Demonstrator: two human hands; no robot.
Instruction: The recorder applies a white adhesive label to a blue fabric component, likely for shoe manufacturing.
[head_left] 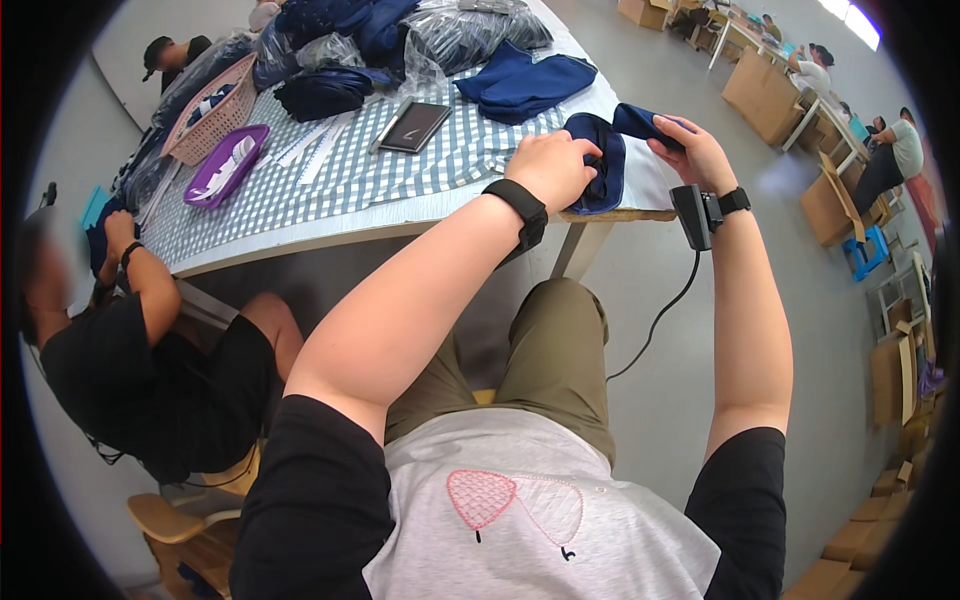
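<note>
At the table's right corner, my left hand (556,168) grips a folded navy blue cloth garment (606,182), its fingers curled over the inner edge. My right hand (697,152), just past the table's right edge, pinches a navy cloth flap (636,120) between thumb and fingers. Whether flap and garment are one piece, I cannot tell. Another navy garment (525,85) lies loosely spread a little farther back. Left of my left hand sits a dark notebook (415,128) with a pen beside it.
Checked cloth (365,180) covers the table (400,222). A purple tray (245,150), a pink basket (235,105) and bagged navy clothing (470,38) stand on it. To my left, a seated co-worker (120,370) handles dark cloth. A cable (660,325) hangs from my right wrist. Cardboard boxes (828,205) stand at right.
</note>
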